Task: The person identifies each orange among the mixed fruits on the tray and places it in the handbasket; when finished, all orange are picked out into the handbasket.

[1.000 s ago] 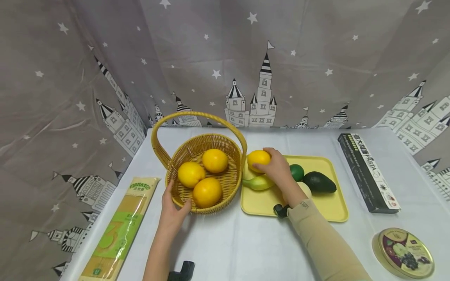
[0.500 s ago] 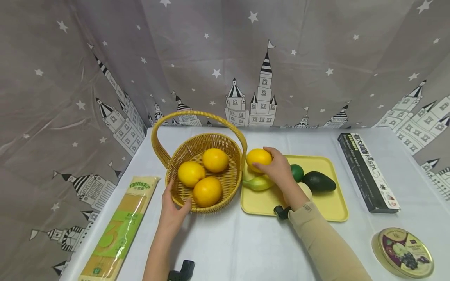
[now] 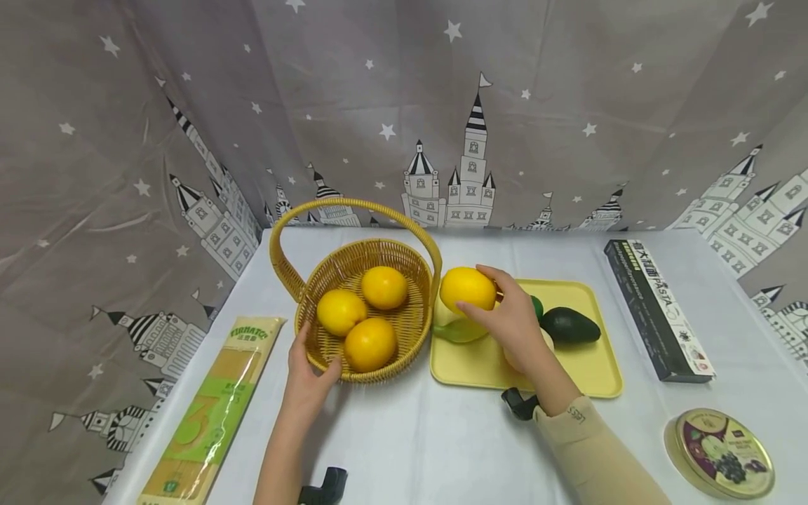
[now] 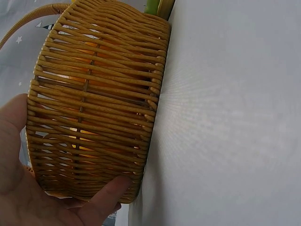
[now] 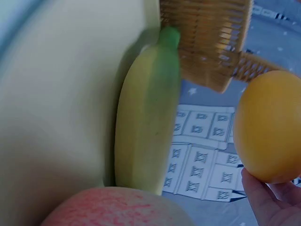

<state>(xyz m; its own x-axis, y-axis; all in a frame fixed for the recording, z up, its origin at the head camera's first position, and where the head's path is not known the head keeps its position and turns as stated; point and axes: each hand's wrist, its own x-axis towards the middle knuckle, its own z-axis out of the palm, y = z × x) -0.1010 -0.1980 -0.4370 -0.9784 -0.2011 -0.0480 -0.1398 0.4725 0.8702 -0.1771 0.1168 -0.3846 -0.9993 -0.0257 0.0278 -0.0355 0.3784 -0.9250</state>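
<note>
My left hand (image 3: 309, 384) holds the near left side of a yellow wicker basket (image 3: 362, 254), thumb and fingers at its rim and wall. Three lemons (image 3: 370, 344) lie inside. In my right hand (image 3: 513, 321) is another lemon (image 3: 467, 289), pinched between thumb and fingers and raised above the far left of a yellow tray (image 3: 467, 370). Below it a banana (image 5: 148, 117) lies on the tray. A peach (image 5: 117, 209) shows in the right wrist view, and my right hand partly covers it in the head view.
On the tray are also an avocado (image 3: 570, 325) and a half-hidden green fruit (image 3: 537, 307). A black pasta box (image 3: 659, 312) and a round tin (image 3: 724, 452) stand to the right. A spaghetti packet (image 3: 211, 414) lies at left. The basket's handle (image 3: 360, 203) arches over it.
My right hand has lifted the lemon off the tray, moving it slightly up and nearer. The left hand stays on the basket, which has not visibly moved.
</note>
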